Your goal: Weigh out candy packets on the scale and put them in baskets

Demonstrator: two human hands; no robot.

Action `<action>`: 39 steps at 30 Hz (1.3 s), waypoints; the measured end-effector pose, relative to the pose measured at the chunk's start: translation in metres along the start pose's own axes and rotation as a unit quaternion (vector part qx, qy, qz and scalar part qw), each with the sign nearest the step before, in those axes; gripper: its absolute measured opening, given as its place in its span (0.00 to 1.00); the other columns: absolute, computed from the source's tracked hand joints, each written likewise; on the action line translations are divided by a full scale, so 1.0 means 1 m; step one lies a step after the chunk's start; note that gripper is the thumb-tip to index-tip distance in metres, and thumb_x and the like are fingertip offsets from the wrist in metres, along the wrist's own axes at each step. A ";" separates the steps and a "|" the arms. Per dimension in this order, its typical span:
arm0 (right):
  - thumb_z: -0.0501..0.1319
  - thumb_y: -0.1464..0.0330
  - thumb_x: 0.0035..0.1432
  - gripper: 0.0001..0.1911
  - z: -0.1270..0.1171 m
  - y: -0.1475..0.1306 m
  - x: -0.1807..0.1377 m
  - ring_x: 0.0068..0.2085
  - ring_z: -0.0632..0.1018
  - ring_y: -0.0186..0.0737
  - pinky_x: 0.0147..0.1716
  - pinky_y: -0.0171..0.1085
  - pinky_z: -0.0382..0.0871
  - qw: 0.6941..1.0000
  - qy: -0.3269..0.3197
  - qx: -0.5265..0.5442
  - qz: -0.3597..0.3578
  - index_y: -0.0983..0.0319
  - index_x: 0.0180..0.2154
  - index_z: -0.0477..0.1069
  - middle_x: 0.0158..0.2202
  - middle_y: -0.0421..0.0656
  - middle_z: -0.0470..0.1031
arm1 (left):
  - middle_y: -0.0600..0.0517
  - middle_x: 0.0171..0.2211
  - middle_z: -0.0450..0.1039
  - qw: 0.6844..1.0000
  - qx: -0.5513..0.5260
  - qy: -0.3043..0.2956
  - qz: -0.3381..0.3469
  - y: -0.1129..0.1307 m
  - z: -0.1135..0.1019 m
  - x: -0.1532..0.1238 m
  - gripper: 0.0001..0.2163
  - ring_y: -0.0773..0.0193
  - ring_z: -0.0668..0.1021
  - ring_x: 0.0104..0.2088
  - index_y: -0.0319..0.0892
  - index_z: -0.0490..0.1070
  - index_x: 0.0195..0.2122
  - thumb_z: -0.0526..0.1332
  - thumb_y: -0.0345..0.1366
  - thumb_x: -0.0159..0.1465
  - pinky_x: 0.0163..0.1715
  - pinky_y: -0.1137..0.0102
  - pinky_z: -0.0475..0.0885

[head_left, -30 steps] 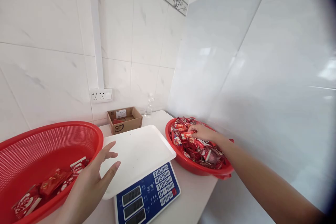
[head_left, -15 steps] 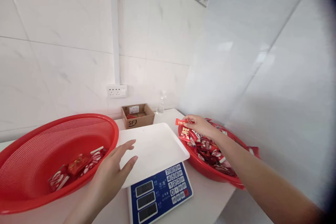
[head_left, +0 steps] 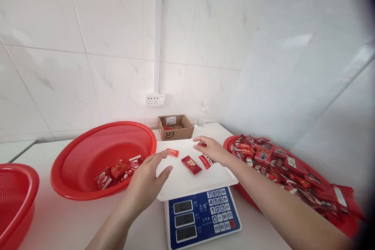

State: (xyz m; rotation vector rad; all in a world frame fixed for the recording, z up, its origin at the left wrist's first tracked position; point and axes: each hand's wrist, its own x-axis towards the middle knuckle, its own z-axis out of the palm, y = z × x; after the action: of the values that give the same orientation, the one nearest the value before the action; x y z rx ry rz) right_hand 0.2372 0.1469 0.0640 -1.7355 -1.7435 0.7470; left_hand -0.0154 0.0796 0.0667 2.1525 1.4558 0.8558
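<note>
My left hand point(head_left: 146, 181) reaches over the left edge of the white scale tray point(head_left: 175, 181), thumb and fingers apart. Its index fingertip is close to a small red candy packet point(head_left: 173, 152). A dark red candy packet point(head_left: 191, 165) lies mid-tray. Above the tray's right side is my right hand point(head_left: 212, 150), fingers loosely parted. A red and white packet point(head_left: 206, 162) lies just below it. A bit of red wrapper shows between its thumb and fingers, partly hidden. Under the tray sits the blue scale panel point(head_left: 205, 215) with keys and three displays.
A red basket point(head_left: 102, 133) at left holds several packets; another red basket point(head_left: 19, 170) is cut off at far left. At right, a red basin point(head_left: 231, 140) is heaped with packets. Behind stand a cardboard box point(head_left: 175, 134) and a clear plastic bottle point(head_left: 201, 117) near the wall.
My right hand has moved left from the basin to over the tray. Packets now lie on the tray, which was bare. The view has turned left, bringing in another basket.
</note>
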 end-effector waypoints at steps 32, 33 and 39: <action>0.45 0.44 0.57 0.37 0.058 0.003 -0.015 0.67 0.37 0.51 0.61 0.58 0.33 0.951 -0.090 -0.255 -0.151 0.52 0.64 0.48 0.68 0.45 0.40 | 0.51 0.52 0.71 0.999 0.011 -0.002 0.032 0.007 -0.006 -0.007 0.18 0.56 0.75 0.47 0.49 0.64 0.55 0.52 0.45 0.65 0.43 0.63 0.72; 0.46 0.44 0.57 0.37 0.061 -0.001 -0.012 0.67 0.37 0.51 0.61 0.58 0.32 0.947 -0.092 -0.258 -0.167 0.52 0.64 0.49 0.68 0.44 0.40 | 0.51 0.52 0.71 0.999 0.013 -0.003 0.031 0.007 -0.006 -0.007 0.19 0.56 0.75 0.47 0.49 0.64 0.55 0.52 0.45 0.65 0.42 0.63 0.72; 0.47 0.50 0.60 0.34 0.065 -0.010 0.002 0.67 0.45 0.51 0.61 0.58 0.38 0.960 -0.080 -0.215 -0.162 0.56 0.64 0.50 0.67 0.47 0.46 | 0.50 0.52 0.71 0.999 0.008 -0.003 0.031 0.006 -0.009 -0.007 0.19 0.57 0.76 0.43 0.50 0.64 0.55 0.52 0.46 0.64 0.40 0.63 0.72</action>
State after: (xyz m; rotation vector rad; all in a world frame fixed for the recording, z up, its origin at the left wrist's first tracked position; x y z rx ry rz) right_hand 0.1830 0.1491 0.0269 -1.6169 -2.3673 0.3907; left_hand -0.0193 0.0707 0.0748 2.2201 1.4047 0.8607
